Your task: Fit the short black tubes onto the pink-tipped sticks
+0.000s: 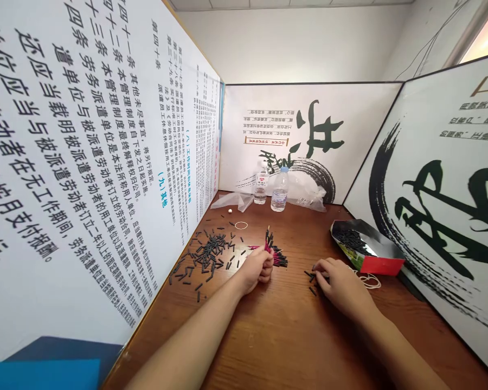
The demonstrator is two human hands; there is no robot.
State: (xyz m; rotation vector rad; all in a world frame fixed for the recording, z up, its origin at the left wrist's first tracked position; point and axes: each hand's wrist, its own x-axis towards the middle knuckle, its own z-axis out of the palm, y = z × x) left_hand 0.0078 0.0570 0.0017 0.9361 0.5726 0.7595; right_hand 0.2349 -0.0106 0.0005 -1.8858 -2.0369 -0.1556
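Observation:
My left hand (261,266) is closed in a fist around a bundle of thin pens (269,238), which stands upright with black and pink shafts and a pale tip on top. Just behind and beside this fist, a pile of similar black and pink pens (282,258) lies on the table. To the right, my right hand (335,279) rests low, its fingers bent and drawn together over a few small black tubes (313,291). What sits between those fingertips is hidden. Many more small black tubes (212,252) are scattered left of my left hand.
An open box (380,264) holding black tubes stands at the right, with white cord (368,280) beside it. A rubber band (241,225), two water bottles (280,189) and clear plastic bags (238,201) are farther back. Printed panels (309,135) wall the wooden table (268,336).

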